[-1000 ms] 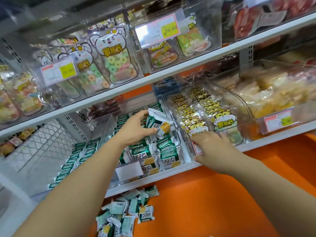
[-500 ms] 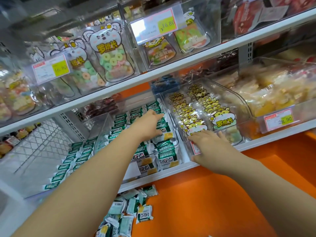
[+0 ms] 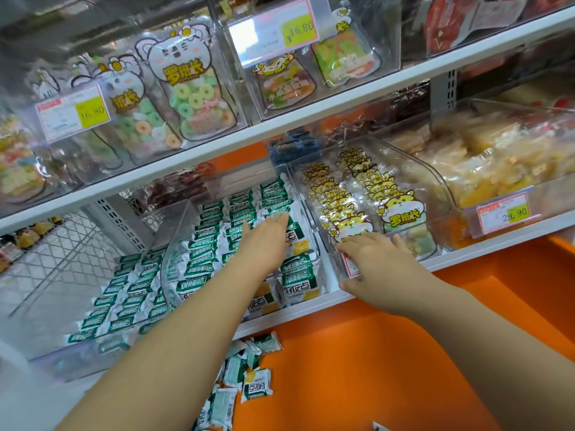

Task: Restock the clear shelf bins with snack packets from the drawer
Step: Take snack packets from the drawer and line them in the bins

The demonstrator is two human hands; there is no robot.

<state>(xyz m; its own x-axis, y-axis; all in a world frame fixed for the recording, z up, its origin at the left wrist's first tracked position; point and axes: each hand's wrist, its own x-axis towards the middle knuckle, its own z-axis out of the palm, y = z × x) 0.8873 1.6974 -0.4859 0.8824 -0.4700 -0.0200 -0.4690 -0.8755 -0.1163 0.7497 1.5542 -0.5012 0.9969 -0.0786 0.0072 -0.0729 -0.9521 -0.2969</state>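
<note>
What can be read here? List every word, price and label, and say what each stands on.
"¥16.80": upper middle price tag.
"16.80": upper left price tag.
"29.90": lower right price tag, slightly blurred.
"罗班长": ring-candy bag and hamster bag.
"好吃点": front green packet.
Small print on all three tags: too small to read.

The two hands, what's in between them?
In the head view, a green-and-white snack packet and clear bin walls lie between the left hand and right hand.
</note>
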